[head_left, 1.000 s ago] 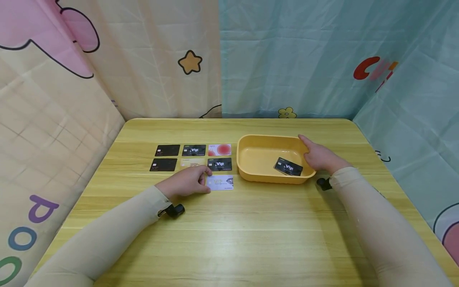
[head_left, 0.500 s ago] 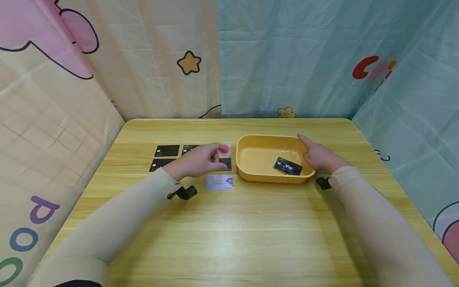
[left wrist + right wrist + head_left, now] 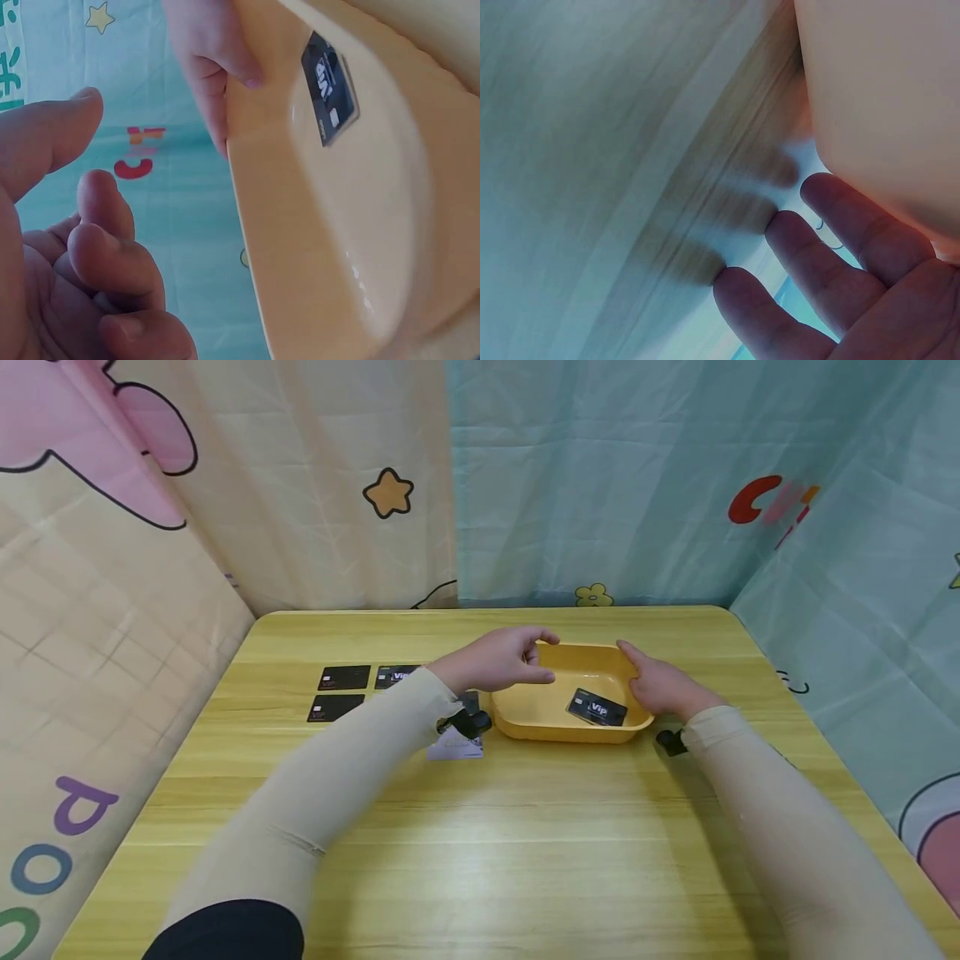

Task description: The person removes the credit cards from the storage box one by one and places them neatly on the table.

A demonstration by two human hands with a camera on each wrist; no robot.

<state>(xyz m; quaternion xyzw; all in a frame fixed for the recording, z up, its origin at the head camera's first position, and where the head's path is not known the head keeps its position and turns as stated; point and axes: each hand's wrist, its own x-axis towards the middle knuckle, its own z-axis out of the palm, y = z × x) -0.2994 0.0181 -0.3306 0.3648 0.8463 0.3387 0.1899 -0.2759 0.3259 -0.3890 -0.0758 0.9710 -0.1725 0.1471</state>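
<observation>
My left hand (image 3: 504,658) hovers over the left end of a yellow plastic basket (image 3: 558,734), thumb and fingers apart with nothing between them. The left wrist view shows the same gap between thumb and fingers. At the basket's right end, my right hand (image 3: 663,687) holds the rim, thumb on the inside and fingers outside against the wall (image 3: 885,97). A black VIP card (image 3: 597,707) lies in the basket, with another card's edge peeking from under it. Left of the basket, a white card (image 3: 453,745) and a dark card (image 3: 468,700) are partly covered by my left arm.
Two black cards (image 3: 344,677) lie one above the other at the left of the wooden table (image 3: 480,860). Beside them is a black Vip card (image 3: 395,675), partly behind the left sleeve. Printed curtains (image 3: 637,485) stand behind and at both sides.
My left hand has left the white card and moved right and away from me, across the card rows to above the basket. My right hand stays at the basket's rim.
</observation>
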